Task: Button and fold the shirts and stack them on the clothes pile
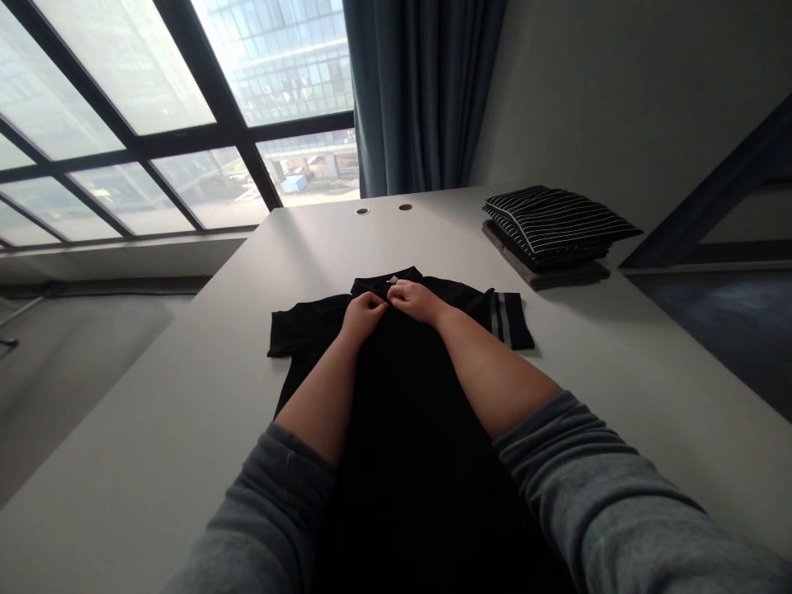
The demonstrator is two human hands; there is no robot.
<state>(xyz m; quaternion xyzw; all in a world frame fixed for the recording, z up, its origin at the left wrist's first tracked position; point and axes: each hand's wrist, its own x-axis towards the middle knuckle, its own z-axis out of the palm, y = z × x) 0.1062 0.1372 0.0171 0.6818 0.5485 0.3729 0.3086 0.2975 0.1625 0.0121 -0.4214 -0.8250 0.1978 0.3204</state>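
A black short-sleeved shirt lies spread on the white table, its collar at the far end. Two grey stripes run across its right sleeve; the left sleeve looks plain. Both of my hands are at the neckline, close together. My left hand pinches the fabric just below the collar. Beside it, my right hand is closed on the collar edge, with a small pale label showing above the fingers. The fingertips partly hide what they grip.
A stack of folded clothes, a striped one on top, sits at the table's back right. Two round cable holes are set in the white table near its far edge. Beyond are a blue curtain and windows.
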